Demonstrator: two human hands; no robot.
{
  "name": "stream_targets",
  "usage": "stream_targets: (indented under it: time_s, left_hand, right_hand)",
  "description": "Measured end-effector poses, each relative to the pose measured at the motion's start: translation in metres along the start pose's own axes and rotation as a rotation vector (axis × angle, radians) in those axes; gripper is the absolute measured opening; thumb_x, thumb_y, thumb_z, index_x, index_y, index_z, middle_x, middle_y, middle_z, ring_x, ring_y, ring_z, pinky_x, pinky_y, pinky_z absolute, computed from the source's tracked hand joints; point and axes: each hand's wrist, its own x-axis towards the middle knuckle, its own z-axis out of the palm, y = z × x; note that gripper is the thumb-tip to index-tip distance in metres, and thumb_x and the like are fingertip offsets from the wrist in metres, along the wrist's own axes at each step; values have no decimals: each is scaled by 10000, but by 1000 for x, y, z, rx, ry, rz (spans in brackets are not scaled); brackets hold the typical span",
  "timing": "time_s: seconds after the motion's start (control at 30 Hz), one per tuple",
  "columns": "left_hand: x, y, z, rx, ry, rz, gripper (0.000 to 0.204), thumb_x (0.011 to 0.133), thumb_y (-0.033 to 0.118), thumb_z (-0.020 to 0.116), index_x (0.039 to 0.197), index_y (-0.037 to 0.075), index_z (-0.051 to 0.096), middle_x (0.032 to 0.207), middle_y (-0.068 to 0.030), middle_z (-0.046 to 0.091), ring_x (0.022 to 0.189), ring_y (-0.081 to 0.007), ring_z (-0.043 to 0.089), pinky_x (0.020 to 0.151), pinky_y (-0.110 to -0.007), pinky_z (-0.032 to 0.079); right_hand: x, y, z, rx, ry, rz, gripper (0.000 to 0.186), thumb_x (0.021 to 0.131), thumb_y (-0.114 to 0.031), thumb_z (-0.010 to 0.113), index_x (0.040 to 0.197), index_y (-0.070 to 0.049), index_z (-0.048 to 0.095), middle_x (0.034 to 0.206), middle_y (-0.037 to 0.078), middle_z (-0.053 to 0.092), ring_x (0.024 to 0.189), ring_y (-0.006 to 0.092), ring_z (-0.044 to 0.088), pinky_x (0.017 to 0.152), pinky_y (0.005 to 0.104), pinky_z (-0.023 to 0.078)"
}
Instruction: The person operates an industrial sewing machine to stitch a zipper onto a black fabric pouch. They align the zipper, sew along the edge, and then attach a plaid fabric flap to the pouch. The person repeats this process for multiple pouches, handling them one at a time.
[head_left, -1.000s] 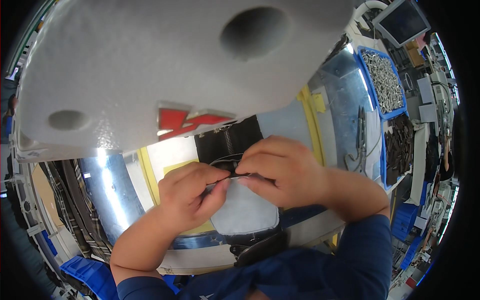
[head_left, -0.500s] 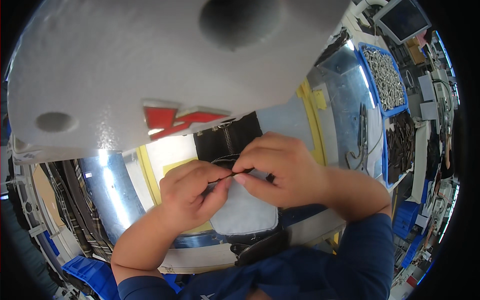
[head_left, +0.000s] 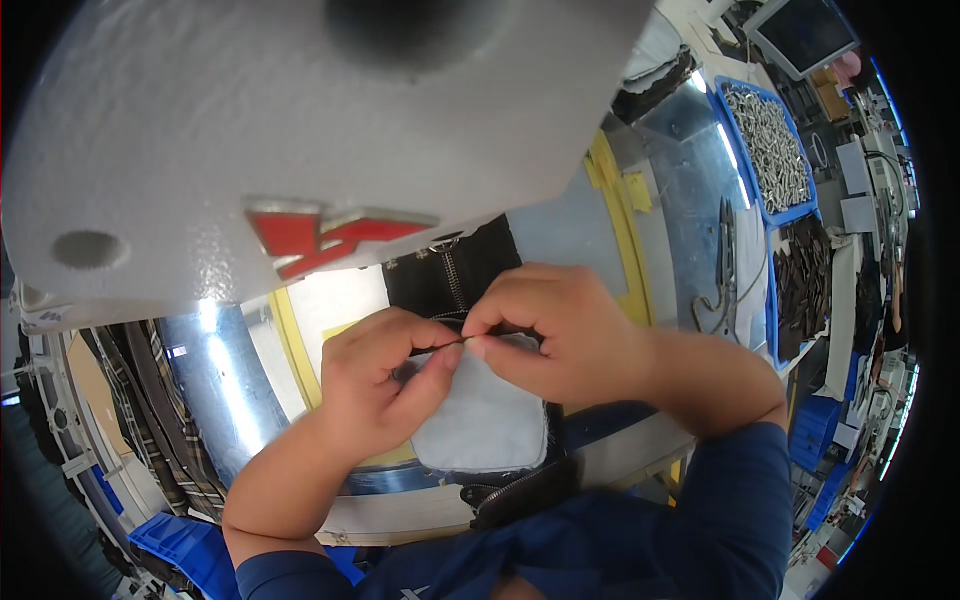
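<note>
A dark fabric piece (head_left: 497,252) with a metal-toothed zipper (head_left: 454,278) lies in front of the sewing machine. My left hand (head_left: 382,375) pinches the folded edge of this dark fabric between thumb and forefinger. Right beside it, my right hand (head_left: 560,335) grips the same edge, thumb tips almost touching. Below my fingers hangs a pale pocket lining (head_left: 482,422) with a frayed lower edge. Closest to my body, another dark part with a zipper (head_left: 525,495) drapes over the table edge. My fingers hide most of the pinched fold.
A large white sewing machine head (head_left: 200,130) with a red emblem looms above my hands. At right are scissors (head_left: 727,250), a blue tray of metal hardware (head_left: 812,180) and dark small pieces (head_left: 803,285). Plaid fabric (head_left: 165,420) hangs at left, above a blue bin (head_left: 185,550).
The machine head appears shifted left and up in the view. Both hands still pinch the dark edge; their thumbs have tilted slightly, and the curved opening above them shows less.
</note>
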Motion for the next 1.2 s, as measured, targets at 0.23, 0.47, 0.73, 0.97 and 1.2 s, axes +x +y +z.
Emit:
stream_targets:
  time_s: [0.23,0.47,0.73,0.97,1.2]
  left_hand:
    - [0,-1,-4,-140,-46,-208,53,897,33,768,944,10,761,843,-88,728,722,-181,677,643,-298,515]
    - [0,-1,-4,-146,-45,-250,60,902,42,778,946,7,758,841,-88,723,736,-167,672,653,-298,514]
    - [12,-19,-9,72,127,-248,114,946,95,793,1000,-2,767,834,-70,728,684,-116,607,595,-292,469]
    - [38,-24,-21,135,114,-433,236,994,169,755,1133,-22,754,930,-58,765,830,-171,672,781,-320,539]
    - [50,-36,-25,558,-20,-304,257,919,113,739,1163,41,777,1089,-168,787,1030,-367,742,894,-438,574]
  right_hand:
    - [4,-2,-3,155,4,60,93,899,-99,748,958,-28,741,840,112,708,698,273,671,604,360,529]
    - [6,2,-1,52,-17,58,86,906,-115,734,901,-30,726,789,114,681,695,298,660,617,413,510]
    - [21,12,0,-337,97,-114,81,946,-108,686,941,-31,661,883,133,677,848,381,665,814,480,535]
    - [59,20,-9,-450,70,44,188,960,-176,665,954,9,699,934,203,727,930,441,698,846,541,554]
    - [63,46,-15,-517,114,21,251,951,-214,662,851,8,724,839,211,729,880,459,707,804,556,557]
